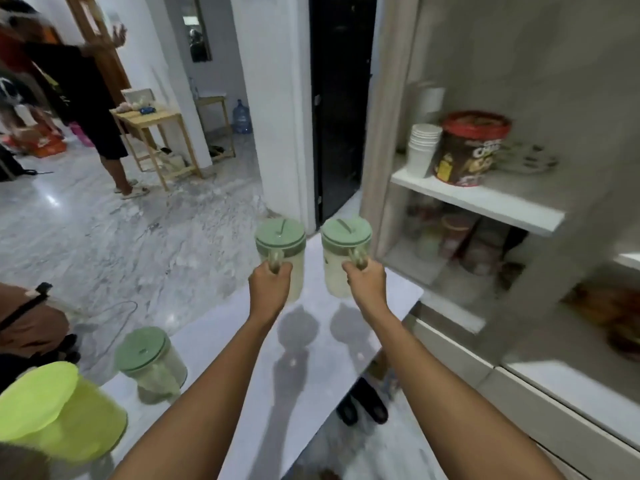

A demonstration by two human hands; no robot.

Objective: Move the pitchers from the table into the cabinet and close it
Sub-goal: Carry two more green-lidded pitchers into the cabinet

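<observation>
The left hand (270, 284) is fisted round the handle of the left pitcher (281, 252), and the right hand (366, 282) is fisted the same way round the handle of the right pitcher (343, 251). Both pitchers are clear with green lids, upright, side by side but apart, held above the far end of the white table (311, 358); their shadows fall on the tabletop below them. Both arms reach straight out from the bottom edge.

A third pitcher (152, 363), also green-lidded, stands on the table's near left corner, beside a lime-green tub (59, 410).

To the right the cabinet (540, 98) stands open. On its white shelf (485, 199) a stack of white cups (423, 148) sits just beside a red-lidded brown tub (472, 147), with plates behind, blurred. Jars on the level under it are too blurred to tell.

Across the marble floor (104, 237), a person in black shorts (93, 109) stands by a wooden side table (156, 126), and a water bottle (241, 116) sits further back
</observation>
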